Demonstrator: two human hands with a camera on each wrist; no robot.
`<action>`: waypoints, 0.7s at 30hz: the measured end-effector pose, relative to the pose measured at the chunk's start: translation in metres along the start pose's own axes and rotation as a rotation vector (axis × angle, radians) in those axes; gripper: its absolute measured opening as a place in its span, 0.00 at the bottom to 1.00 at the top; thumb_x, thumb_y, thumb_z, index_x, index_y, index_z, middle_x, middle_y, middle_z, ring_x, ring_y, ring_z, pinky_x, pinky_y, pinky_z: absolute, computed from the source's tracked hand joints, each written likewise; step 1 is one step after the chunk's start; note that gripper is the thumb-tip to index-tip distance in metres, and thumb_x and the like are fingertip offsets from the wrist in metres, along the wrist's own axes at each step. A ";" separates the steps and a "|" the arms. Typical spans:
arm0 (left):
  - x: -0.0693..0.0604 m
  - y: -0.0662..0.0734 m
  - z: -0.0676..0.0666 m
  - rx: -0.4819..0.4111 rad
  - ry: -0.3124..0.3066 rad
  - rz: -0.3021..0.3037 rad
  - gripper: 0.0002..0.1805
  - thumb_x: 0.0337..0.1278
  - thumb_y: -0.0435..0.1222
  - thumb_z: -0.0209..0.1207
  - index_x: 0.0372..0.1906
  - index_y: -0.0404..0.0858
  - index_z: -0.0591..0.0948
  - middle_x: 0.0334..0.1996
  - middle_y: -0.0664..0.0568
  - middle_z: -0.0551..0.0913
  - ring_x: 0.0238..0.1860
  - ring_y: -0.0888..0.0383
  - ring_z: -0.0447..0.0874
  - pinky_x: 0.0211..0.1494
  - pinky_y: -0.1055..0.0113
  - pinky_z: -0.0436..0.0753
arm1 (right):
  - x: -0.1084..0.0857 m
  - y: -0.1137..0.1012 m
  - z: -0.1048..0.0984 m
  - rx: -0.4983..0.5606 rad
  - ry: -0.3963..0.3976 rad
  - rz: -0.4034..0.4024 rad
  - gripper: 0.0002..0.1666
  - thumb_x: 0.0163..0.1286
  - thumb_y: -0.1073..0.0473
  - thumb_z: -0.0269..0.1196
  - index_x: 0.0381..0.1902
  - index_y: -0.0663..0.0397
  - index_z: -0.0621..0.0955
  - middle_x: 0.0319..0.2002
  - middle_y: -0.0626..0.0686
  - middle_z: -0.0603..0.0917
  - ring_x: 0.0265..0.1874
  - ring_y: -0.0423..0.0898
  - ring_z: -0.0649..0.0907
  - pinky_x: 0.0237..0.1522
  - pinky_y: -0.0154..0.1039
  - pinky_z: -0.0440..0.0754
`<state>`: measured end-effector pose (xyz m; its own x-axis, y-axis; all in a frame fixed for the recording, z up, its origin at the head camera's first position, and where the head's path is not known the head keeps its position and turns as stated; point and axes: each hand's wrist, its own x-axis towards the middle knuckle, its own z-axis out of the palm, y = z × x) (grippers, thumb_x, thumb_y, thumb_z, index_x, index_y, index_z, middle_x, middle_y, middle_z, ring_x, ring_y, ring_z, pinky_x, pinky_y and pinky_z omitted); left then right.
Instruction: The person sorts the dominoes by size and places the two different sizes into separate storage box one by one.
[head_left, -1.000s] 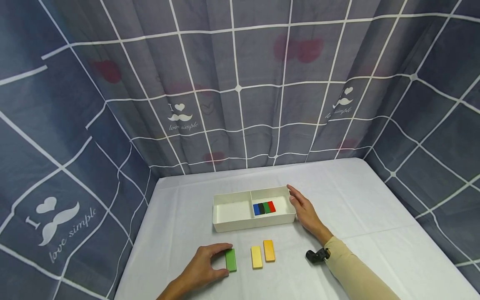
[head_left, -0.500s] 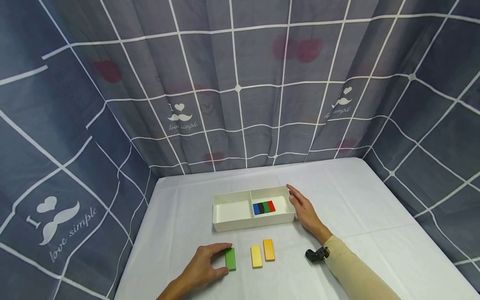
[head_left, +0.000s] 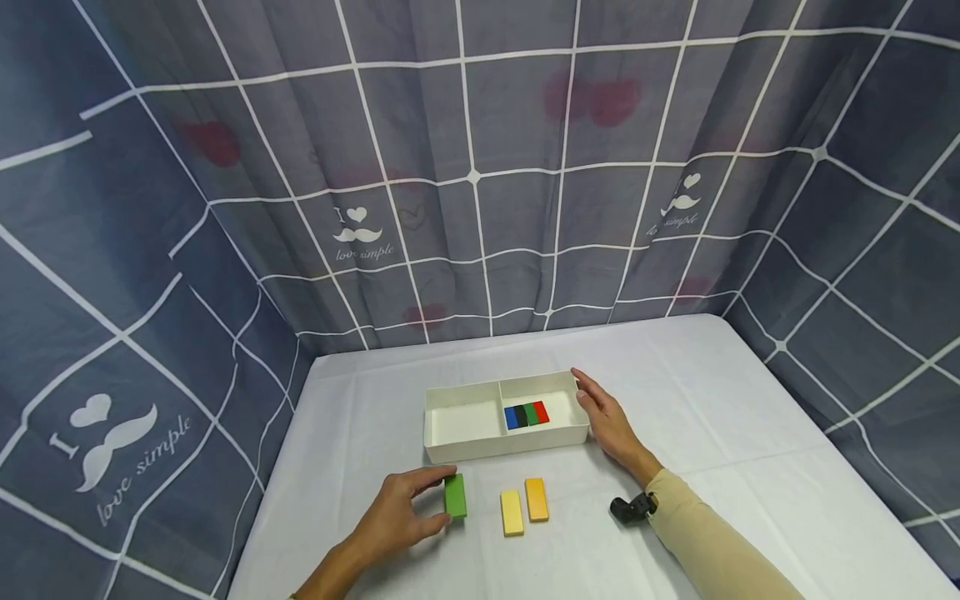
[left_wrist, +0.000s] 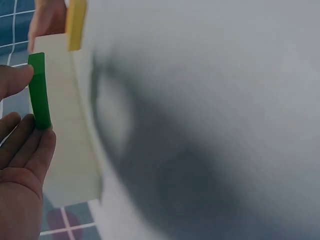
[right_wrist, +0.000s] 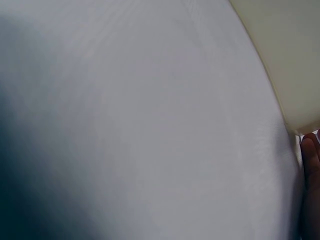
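Observation:
My left hand (head_left: pixel 393 510) pinches a green rectangular block (head_left: pixel 455 497) by its two ends, thumb against one and fingertips against the other. In the left wrist view the green block (left_wrist: pixel 40 92) looks raised off the cloth, in front of the box. A white two-compartment box (head_left: pixel 510 446) stands in the middle of the table. Along its right end rests my right hand (head_left: pixel 611 425), fingers stretched out and touching the wall. In the right compartment a row of blue, black, green and red blocks (head_left: pixel 527 415) lies side by side; the left compartment holds nothing.
A pale yellow block (head_left: pixel 512 512) and an orange-yellow block (head_left: pixel 536 500) lie on the white tablecloth (head_left: pixel 360 417) in front of the box, to the right of the green one. Dark checked curtains (head_left: pixel 420 250) enclose the table at the back and sides.
Over the last half second my left hand has lifted the green block and shifted it slightly forward and left, toward the box. My right hand has stayed at the box's right end.

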<state>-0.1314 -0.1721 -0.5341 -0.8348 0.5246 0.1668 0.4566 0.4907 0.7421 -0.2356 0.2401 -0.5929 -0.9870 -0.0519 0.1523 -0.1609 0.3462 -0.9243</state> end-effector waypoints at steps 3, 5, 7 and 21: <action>0.008 0.004 -0.010 0.016 0.032 0.035 0.35 0.53 0.27 0.80 0.69 0.33 0.84 0.64 0.45 0.89 0.63 0.46 0.91 0.66 0.52 0.88 | 0.000 -0.001 0.000 0.001 -0.001 0.006 0.31 0.92 0.53 0.51 0.87 0.45 0.66 0.85 0.60 0.67 0.84 0.64 0.66 0.84 0.66 0.62; 0.013 0.008 -0.017 0.024 0.051 0.046 0.36 0.52 0.26 0.80 0.69 0.34 0.84 0.64 0.46 0.89 0.63 0.46 0.90 0.66 0.52 0.88 | 0.000 -0.001 0.001 0.003 0.000 0.012 0.31 0.92 0.53 0.51 0.87 0.45 0.65 0.85 0.59 0.67 0.84 0.64 0.66 0.84 0.66 0.62; 0.019 0.012 -0.024 0.026 0.071 0.058 0.36 0.52 0.26 0.80 0.69 0.35 0.84 0.65 0.45 0.89 0.64 0.46 0.90 0.67 0.51 0.87 | 0.000 -0.002 0.001 0.003 -0.001 0.012 0.31 0.92 0.53 0.51 0.87 0.45 0.65 0.85 0.59 0.67 0.84 0.63 0.66 0.84 0.65 0.62; 0.058 0.032 -0.057 0.067 0.138 0.064 0.37 0.53 0.27 0.81 0.71 0.36 0.84 0.68 0.46 0.87 0.68 0.45 0.88 0.70 0.49 0.85 | -0.001 -0.005 0.000 -0.002 -0.004 0.025 0.31 0.92 0.52 0.50 0.87 0.45 0.65 0.85 0.60 0.68 0.84 0.63 0.67 0.84 0.65 0.63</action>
<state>-0.1827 -0.1650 -0.4634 -0.8355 0.4583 0.3031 0.5259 0.5072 0.6827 -0.2341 0.2385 -0.5885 -0.9906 -0.0470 0.1282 -0.1365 0.3492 -0.9270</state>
